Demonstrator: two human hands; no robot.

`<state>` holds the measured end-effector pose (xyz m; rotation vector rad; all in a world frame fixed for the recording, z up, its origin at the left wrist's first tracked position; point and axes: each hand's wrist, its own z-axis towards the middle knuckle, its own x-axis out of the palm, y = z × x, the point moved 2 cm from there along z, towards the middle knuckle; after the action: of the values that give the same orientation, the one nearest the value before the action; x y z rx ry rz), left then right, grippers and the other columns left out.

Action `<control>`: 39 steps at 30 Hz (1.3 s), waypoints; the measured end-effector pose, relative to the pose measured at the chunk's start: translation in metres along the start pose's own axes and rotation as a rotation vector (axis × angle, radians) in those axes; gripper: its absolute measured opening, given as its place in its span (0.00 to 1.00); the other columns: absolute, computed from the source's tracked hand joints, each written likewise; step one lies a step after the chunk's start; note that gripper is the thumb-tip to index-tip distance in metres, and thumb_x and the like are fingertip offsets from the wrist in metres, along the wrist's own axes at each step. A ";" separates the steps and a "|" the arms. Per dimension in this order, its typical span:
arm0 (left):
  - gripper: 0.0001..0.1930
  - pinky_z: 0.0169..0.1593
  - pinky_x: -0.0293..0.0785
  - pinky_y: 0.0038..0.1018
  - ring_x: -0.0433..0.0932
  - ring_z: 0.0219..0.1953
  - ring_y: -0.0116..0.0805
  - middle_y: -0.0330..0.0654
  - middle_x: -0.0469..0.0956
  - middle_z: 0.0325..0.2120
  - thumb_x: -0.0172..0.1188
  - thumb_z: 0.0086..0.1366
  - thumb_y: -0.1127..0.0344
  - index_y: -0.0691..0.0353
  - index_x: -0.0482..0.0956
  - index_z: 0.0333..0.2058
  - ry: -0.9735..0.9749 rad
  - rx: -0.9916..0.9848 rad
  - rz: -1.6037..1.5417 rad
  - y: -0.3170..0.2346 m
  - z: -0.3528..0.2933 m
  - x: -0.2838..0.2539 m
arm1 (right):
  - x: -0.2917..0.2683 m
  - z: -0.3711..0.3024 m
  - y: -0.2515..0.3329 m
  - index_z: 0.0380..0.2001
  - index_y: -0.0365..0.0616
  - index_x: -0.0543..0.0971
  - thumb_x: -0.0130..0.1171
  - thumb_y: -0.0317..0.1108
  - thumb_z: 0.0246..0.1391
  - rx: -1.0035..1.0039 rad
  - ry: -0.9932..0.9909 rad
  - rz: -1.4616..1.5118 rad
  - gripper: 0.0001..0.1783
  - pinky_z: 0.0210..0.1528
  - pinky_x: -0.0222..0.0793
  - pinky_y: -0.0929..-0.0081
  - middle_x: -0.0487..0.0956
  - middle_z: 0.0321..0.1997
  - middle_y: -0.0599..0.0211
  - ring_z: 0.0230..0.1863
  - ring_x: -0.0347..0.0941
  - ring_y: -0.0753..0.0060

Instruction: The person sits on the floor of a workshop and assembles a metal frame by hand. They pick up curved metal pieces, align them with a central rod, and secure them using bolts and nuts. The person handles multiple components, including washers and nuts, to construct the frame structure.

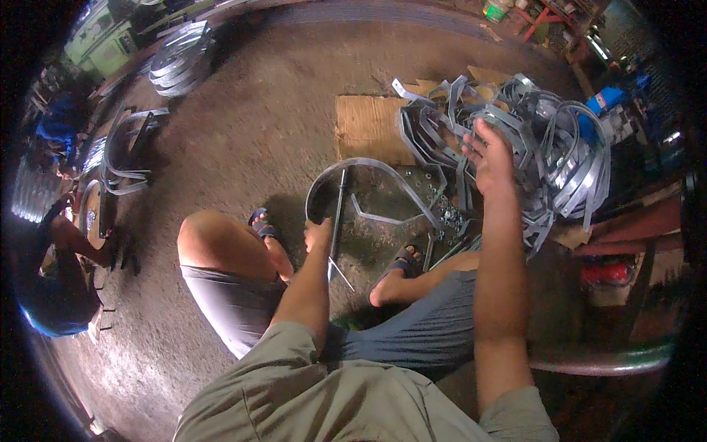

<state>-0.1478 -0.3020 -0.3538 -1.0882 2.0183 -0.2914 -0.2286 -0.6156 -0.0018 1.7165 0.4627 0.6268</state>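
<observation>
My left hand (318, 234) is closed around the lower left end of a curved flat metal band (368, 163), which arches over the floor between my feet. A straight metal rod (339, 202) runs close beside that hand, inside the band; I cannot tell whether my fingers touch it. A bent metal strip (383, 219) lies within the arch. My right hand (492, 158) is raised with its fingers apart and holds nothing. It is over or beside a tangled pile of bent metal brackets (442, 132); contact cannot be made out.
Loose nuts (451, 217) are scattered near my right foot. Flat cardboard (372, 129) lies beyond the band. Metal hoops (578, 166) heap at the right, near a red cylinder (607, 273). Another person (59, 272) sits at far left near more curved bands (121, 151).
</observation>
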 end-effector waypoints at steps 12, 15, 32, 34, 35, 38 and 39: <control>0.36 0.57 0.66 0.47 0.69 0.56 0.54 0.56 0.68 0.55 0.63 0.54 0.49 0.60 0.65 0.59 -0.113 0.521 -0.137 -0.062 -0.074 -0.027 | 0.011 -0.056 -0.006 0.45 0.47 0.75 0.63 0.44 0.54 -0.144 -0.061 0.057 0.19 0.39 0.71 0.73 0.76 0.42 0.72 0.40 0.72 0.74; 0.28 0.55 0.66 0.43 0.70 0.52 0.58 0.61 0.71 0.48 0.63 0.56 0.57 0.67 0.70 0.51 -0.135 0.668 -0.308 -0.090 -0.122 -0.018 | 0.018 -0.080 -0.032 0.46 0.45 0.75 0.62 0.44 0.56 -0.215 0.052 0.026 0.19 0.40 0.70 0.75 0.76 0.43 0.72 0.41 0.73 0.77; 0.23 0.46 0.73 0.42 0.76 0.42 0.54 0.57 0.69 0.47 0.58 0.57 0.64 0.66 0.70 0.51 0.033 1.029 -0.228 -0.044 -0.181 -0.023 | 0.039 -0.199 -0.097 0.41 0.41 0.77 0.53 0.37 0.61 -0.334 0.312 0.141 0.12 0.37 0.71 0.75 0.77 0.41 0.65 0.31 0.75 0.74; 0.22 0.47 0.74 0.40 0.76 0.43 0.54 0.56 0.70 0.47 0.58 0.58 0.64 0.65 0.70 0.51 0.028 1.039 -0.187 -0.053 -0.195 -0.038 | 0.036 -0.202 -0.071 0.40 0.41 0.77 0.54 0.35 0.59 -0.364 0.325 0.197 0.10 0.38 0.70 0.75 0.77 0.41 0.66 0.32 0.73 0.75; 0.22 0.47 0.74 0.40 0.75 0.44 0.55 0.56 0.70 0.47 0.58 0.58 0.64 0.65 0.70 0.51 0.041 1.044 -0.179 -0.057 -0.206 -0.051 | 0.033 -0.202 -0.054 0.41 0.41 0.77 0.54 0.37 0.59 -0.451 0.347 0.174 0.12 0.39 0.69 0.76 0.78 0.39 0.66 0.32 0.74 0.75; 0.22 0.50 0.72 0.41 0.74 0.47 0.56 0.57 0.72 0.47 0.59 0.58 0.63 0.64 0.71 0.50 0.022 1.109 -0.173 -0.067 -0.200 -0.067 | 0.020 -0.203 0.006 0.38 0.39 0.78 0.52 0.43 0.58 -0.592 0.230 0.133 0.17 0.36 0.69 0.75 0.78 0.33 0.66 0.31 0.74 0.74; 0.21 0.51 0.72 0.41 0.74 0.48 0.56 0.58 0.72 0.47 0.59 0.58 0.63 0.64 0.72 0.50 0.036 1.124 -0.169 -0.077 -0.200 -0.066 | 0.002 -0.192 0.023 0.38 0.39 0.77 0.52 0.42 0.59 -0.626 0.207 0.152 0.16 0.34 0.69 0.74 0.78 0.34 0.65 0.30 0.74 0.73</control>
<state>-0.2309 -0.3298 -0.1474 -0.4983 1.3853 -1.3329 -0.3489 -0.4740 0.0529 1.1004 0.2406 0.9506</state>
